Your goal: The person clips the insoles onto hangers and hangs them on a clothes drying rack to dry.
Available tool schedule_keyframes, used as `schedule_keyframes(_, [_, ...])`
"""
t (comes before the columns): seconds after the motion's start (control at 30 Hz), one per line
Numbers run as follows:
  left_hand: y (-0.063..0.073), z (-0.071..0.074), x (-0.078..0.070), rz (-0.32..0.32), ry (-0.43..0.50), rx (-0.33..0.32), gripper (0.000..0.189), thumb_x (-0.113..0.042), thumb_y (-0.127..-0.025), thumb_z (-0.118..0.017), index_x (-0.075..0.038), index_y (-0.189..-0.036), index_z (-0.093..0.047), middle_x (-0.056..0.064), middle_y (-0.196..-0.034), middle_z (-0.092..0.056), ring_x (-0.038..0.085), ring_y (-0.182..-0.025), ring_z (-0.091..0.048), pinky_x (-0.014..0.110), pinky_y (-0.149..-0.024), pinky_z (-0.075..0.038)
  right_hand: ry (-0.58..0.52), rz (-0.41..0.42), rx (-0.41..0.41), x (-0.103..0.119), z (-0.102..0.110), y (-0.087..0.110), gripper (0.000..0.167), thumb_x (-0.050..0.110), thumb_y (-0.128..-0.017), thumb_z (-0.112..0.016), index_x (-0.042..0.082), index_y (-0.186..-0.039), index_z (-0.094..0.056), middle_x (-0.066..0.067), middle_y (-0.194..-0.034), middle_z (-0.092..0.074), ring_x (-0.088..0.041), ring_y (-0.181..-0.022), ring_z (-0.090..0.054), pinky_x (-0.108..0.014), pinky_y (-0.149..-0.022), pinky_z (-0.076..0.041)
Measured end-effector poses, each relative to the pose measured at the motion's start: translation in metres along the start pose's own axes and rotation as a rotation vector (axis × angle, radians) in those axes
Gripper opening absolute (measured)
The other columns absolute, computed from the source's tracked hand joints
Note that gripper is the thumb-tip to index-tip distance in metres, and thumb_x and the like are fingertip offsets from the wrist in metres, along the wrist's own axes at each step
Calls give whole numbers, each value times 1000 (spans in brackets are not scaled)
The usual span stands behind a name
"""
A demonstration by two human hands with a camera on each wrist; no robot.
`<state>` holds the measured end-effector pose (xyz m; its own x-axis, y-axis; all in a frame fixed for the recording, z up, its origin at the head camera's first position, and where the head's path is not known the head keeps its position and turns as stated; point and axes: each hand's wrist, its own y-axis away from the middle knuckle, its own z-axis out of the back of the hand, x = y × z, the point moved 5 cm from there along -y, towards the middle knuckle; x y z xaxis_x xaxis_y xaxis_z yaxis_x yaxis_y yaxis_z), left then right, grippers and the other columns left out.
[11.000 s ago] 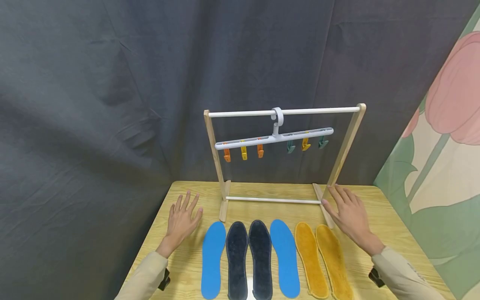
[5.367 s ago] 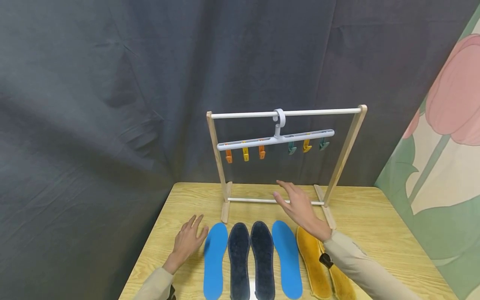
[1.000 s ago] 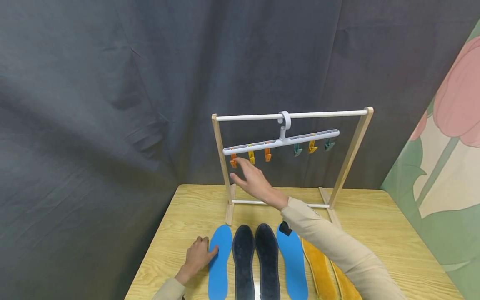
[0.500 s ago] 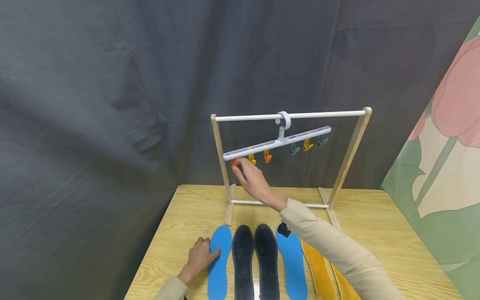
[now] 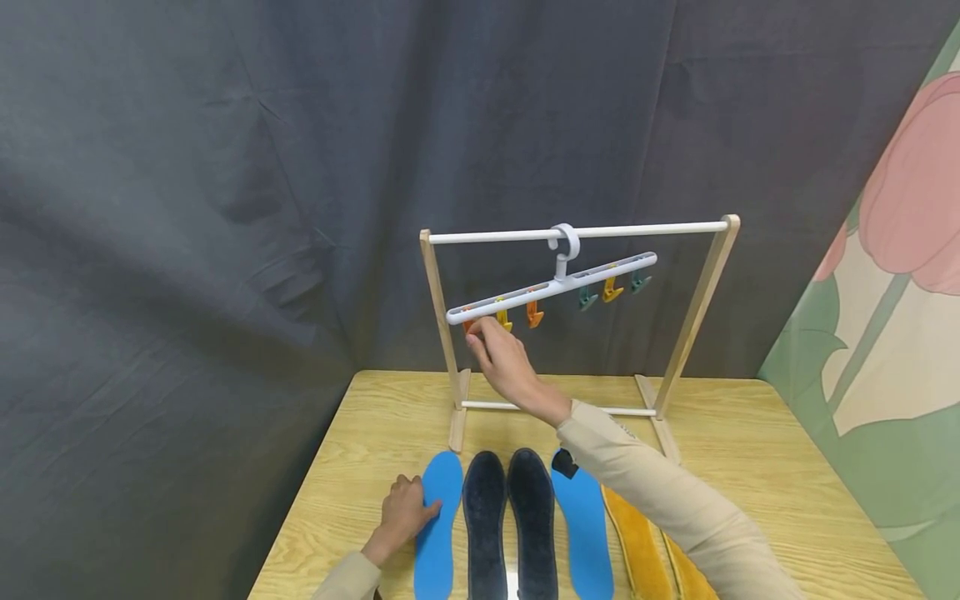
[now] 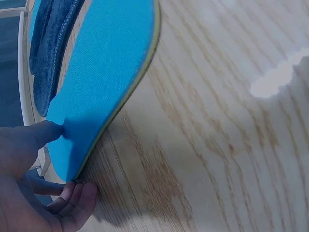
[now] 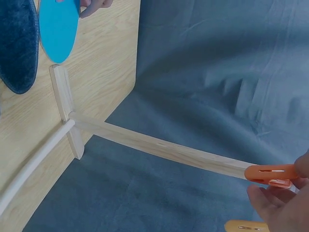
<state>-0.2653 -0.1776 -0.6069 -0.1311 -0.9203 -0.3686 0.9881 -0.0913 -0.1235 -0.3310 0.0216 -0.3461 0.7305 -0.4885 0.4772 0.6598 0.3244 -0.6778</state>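
Note:
My right hand [image 5: 508, 360] is raised to the left end of the white clip hanger [image 5: 517, 297]. Thumb and fingers pinch the outermost orange clip [image 7: 263, 172], seen best in the right wrist view. On the table my left hand [image 5: 402, 510] grips the leftmost blue insole [image 5: 433, 554]. In the left wrist view its thumb presses the top of the insole near the tip, and the fingers curl at the edge. The hanger tilts down to the left, and its hook sits over the rack's top bar [image 5: 495, 237].
Two black insoles [image 5: 486, 517], another blue insole [image 5: 588, 533] and two yellow insoles [image 5: 637, 542] lie in a row, partly covered by my right arm. The wooden rack [image 5: 701, 317] stands behind them. Yellow, orange and green clips hang along the hanger. A dark curtain [image 5: 300, 208] backs the table.
My right hand has moved from the table up to the hanger and closed on the orange clip, pulling that end down. The left hand has slid toward me and onto the blue insole.

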Motion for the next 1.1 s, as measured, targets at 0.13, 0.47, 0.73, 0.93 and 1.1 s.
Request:
schedule_keyframes(0.13, [0, 2, 0, 8, 45, 7, 54, -27, -81, -82, 19, -101, -63, 21, -81, -49, 25, -66, -50, 38, -48, -46, -24, -10, -17, 0, 1, 0, 6, 8, -101, -57, 3, -104, -59, -7, -92, -62, -18, -77, -58, -37, -67, -50])
schedule_keyframes(0.47, [3, 1, 1, 22, 106, -1, 45, -22, -80, -83, 16, -91, -62, 18, -80, -43, 17, -47, -45, 27, -38, -36, -176, -190, -27, -8, -2, 4, 16, 9, -98, -62, 0, -109, -53, -13, -101, -68, -25, -95, -68, -37, -83, -56])
schedule_keyframes(0.73, [0, 0, 2, 20, 150, -25, 49, -19, -77, -86, 18, -97, -60, 28, -93, -45, 22, -50, -53, 30, -40, -45, -236, -225, -65, -9, 2, 4, 26, 10, -97, -64, -4, -116, -53, -19, -108, -68, -29, -99, -68, -37, -85, -56])
schedule_keyframes(0.93, [-2, 1, 3, 27, 145, -12, 53, -20, -78, -85, 19, -104, -60, 33, -99, -49, 23, -55, -55, 32, -43, -47, -228, -226, -65, -9, 3, 4, 29, 11, -98, -63, -6, -120, -57, -20, -110, -68, -31, -101, -67, -39, -86, -55])
schedule_keyframes(1.1, [-4, 2, 2, 24, 141, -10, 55, -21, -78, -85, 19, -107, -60, 29, -92, -53, 25, -60, -57, 36, -48, -51, -237, -259, -52, -11, 3, 4, 35, 14, -98, -63, -6, -126, -58, -21, -115, -67, -32, -105, -66, -40, -88, -54])
